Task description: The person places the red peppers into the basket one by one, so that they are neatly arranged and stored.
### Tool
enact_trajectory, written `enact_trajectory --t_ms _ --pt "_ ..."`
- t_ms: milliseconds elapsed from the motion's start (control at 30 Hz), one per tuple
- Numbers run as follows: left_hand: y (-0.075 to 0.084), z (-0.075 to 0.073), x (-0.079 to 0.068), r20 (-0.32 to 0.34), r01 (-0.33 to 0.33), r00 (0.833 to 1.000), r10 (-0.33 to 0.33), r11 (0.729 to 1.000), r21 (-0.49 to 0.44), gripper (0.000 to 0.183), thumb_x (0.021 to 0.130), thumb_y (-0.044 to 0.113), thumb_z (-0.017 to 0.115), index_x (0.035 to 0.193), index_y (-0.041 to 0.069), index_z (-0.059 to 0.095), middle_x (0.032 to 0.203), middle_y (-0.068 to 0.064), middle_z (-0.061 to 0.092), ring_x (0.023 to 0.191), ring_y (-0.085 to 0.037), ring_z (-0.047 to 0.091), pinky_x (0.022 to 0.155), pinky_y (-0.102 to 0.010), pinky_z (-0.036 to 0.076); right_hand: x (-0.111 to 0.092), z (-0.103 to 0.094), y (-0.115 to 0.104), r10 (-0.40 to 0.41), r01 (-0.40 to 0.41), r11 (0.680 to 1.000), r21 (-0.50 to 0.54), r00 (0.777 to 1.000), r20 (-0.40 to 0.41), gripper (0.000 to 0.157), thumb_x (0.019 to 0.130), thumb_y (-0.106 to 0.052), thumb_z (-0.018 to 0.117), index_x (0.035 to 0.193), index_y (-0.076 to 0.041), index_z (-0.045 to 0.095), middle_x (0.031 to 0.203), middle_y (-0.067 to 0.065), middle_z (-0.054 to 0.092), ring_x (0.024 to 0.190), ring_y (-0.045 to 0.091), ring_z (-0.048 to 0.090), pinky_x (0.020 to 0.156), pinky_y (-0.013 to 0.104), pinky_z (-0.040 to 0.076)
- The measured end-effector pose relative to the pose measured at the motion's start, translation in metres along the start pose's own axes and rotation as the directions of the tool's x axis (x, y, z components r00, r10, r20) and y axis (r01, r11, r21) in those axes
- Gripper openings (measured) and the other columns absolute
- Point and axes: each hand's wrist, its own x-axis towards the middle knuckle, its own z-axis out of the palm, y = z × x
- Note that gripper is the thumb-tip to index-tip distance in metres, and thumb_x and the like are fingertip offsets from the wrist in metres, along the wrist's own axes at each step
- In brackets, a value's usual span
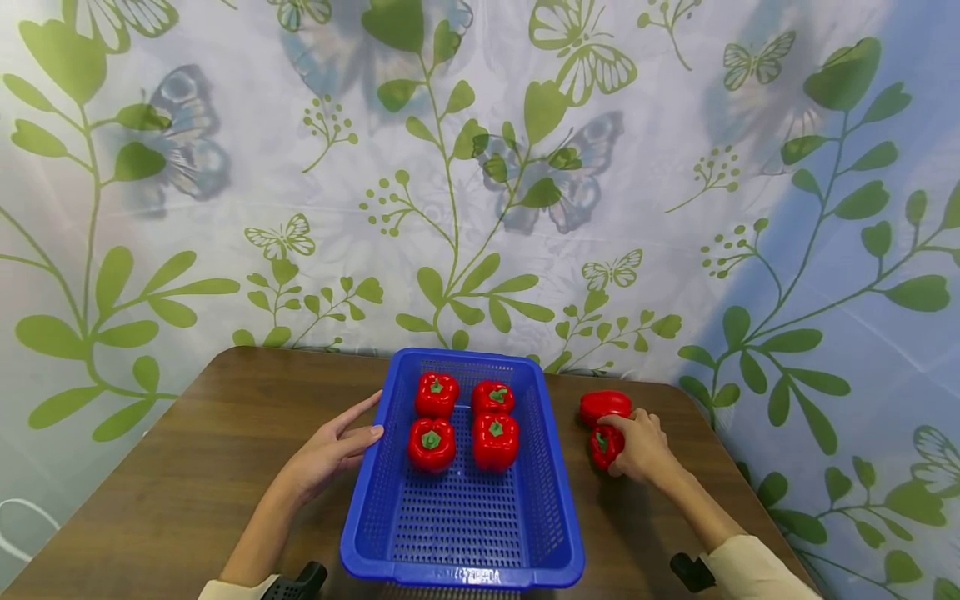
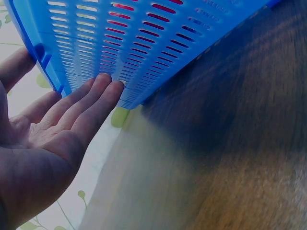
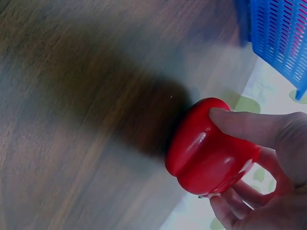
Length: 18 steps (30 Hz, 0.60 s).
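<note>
A blue plastic basket with perforated walls stands in the middle of the table, with several red bell peppers inside, green stems up. Against its left wall my left hand rests with fingers extended; the left wrist view shows the fingertips at the slotted side. To the right of the basket, my right hand grips a red bell pepper between thumb and fingers. Its shiny lobed side fills the grasp in the right wrist view. Another red bell pepper lies on its side just behind it.
The brown wooden table reaches back to a hanging cloth printed with green leaves and butterflies. A white cable loops at the far left.
</note>
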Motion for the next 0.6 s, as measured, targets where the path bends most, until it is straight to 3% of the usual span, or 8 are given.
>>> enact_trajectory --t_ms 233,600 --pt "0.0 0.0 -0.001 -0.004 0.006 1.0 -0.006 1.0 0.01 0.067 0.105 0.022 0.054 0.163 0.023 0.021 0.147 -0.029 0.052 0.126 -0.036 0.063 0.102 -0.043 0.054 0.0 -0.002 0.001 0.001 -0.001 1.0 -0.012 1.0 -0.002 0.064 0.062 -0.008 0.091 0.122 -0.006 0.069 0.11 0.03 0.058 0.104 0.048 0.05 0.081 0.062 0.048" --pt "0.0 0.0 0.001 -0.004 0.006 1.0 -0.006 1.0 0.012 0.067 0.105 0.023 0.055 0.163 0.023 0.021 0.147 -0.027 0.052 0.127 -0.036 0.063 0.103 -0.044 0.054 -0.001 -0.016 -0.013 -0.02 0.021 1.0 0.018 0.999 -0.04 0.064 0.065 -0.015 0.089 0.124 -0.003 0.068 0.108 0.026 0.062 0.1 0.044 0.056 0.078 0.061 0.053"
